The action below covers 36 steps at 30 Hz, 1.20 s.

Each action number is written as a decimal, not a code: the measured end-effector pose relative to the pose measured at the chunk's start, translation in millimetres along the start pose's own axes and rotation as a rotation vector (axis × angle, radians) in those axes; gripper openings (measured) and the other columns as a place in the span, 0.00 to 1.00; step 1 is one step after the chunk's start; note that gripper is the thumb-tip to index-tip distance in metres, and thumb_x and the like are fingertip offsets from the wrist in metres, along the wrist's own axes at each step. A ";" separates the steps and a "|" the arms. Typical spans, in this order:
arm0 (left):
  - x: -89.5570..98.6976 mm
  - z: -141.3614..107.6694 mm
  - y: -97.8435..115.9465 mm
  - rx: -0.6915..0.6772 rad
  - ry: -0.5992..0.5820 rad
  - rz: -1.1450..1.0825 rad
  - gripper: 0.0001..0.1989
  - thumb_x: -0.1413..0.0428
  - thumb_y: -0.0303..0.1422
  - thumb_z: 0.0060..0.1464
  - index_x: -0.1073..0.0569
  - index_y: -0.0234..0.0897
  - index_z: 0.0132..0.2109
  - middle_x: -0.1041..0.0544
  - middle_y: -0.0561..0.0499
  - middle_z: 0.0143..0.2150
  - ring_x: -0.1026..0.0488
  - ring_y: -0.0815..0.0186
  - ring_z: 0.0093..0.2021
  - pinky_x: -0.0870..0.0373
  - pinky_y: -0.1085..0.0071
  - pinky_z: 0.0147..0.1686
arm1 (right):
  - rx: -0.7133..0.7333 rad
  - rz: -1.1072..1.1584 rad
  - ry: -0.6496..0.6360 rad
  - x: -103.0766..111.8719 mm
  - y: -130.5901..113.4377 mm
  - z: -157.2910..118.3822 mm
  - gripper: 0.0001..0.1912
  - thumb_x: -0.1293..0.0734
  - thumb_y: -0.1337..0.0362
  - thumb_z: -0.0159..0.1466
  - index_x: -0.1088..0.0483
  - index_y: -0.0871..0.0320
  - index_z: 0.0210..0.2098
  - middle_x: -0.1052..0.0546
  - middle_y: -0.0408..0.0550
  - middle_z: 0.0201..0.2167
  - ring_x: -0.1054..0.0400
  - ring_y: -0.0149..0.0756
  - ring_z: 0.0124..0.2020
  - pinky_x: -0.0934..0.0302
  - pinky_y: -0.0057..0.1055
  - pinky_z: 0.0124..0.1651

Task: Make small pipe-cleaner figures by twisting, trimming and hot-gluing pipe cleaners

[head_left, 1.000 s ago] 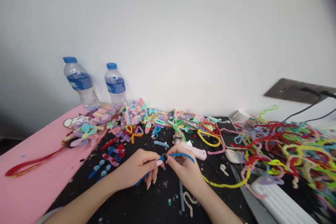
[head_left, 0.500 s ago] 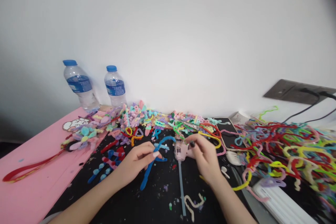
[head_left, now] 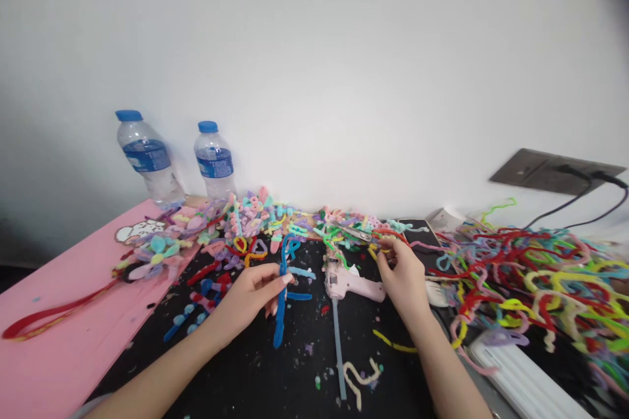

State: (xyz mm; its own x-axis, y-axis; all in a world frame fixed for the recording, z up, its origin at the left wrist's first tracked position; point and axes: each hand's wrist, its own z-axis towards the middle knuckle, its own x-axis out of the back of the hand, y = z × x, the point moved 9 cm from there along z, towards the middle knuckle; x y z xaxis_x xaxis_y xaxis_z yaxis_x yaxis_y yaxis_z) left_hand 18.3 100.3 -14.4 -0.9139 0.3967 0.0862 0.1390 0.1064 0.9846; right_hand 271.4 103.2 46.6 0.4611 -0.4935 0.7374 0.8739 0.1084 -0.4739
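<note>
Blue pipe cleaner is pinched in the left hand above the black work surface, while the right hand, fingers half-curled beside the scissors, hold unclear, suggests tool pickup, which calls next for a secure grip

Legible text: none; blue label on the leftmost bottle: pale print present, characters too small and blurred to read; blue label on the second bottle: fine pale print present, likewise unreadable; brand on either bottle: cannot be determined
</note>
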 end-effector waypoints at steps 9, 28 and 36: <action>6.0 1.7 0.8 -0.055 0.057 -0.018 0.13 0.47 0.42 0.53 0.34 0.35 0.30 0.34 0.59 0.16 0.36 0.72 0.17 0.38 0.77 0.18 | 0.122 -0.047 -0.489 -37.4 -29.7 -35.2 0.24 0.40 0.71 0.50 0.37 0.59 0.47 0.32 0.53 0.45 0.38 0.43 0.47 0.44 0.37 0.49; 37.3 2.8 -12.9 -0.027 0.333 -0.165 0.21 0.42 0.45 0.46 0.24 0.31 0.41 0.23 0.48 0.31 0.25 0.65 0.30 0.25 0.69 0.30 | -0.311 0.388 -0.342 -18.5 17.3 -24.0 0.10 0.38 0.57 0.56 0.34 0.57 0.27 0.35 0.39 0.17 0.41 0.31 0.18 0.49 0.26 0.20; 34.7 4.3 -11.5 -0.033 0.302 -0.113 0.18 0.42 0.41 0.48 0.26 0.33 0.43 0.23 0.51 0.25 0.24 0.64 0.29 0.26 0.70 0.31 | -0.425 0.620 -0.357 -24.7 22.0 -30.5 0.15 0.37 0.52 0.56 0.42 0.57 0.24 0.42 0.35 0.15 0.47 0.26 0.16 0.53 0.24 0.19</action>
State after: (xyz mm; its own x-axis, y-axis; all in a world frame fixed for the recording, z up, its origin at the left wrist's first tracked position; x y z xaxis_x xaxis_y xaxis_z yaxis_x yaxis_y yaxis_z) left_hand -13.3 116.8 -23.4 -0.9954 0.0954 0.0121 0.0220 0.1030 0.9944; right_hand 274.5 91.4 3.3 0.9235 -0.1399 0.3572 0.3457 -0.0999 -0.9330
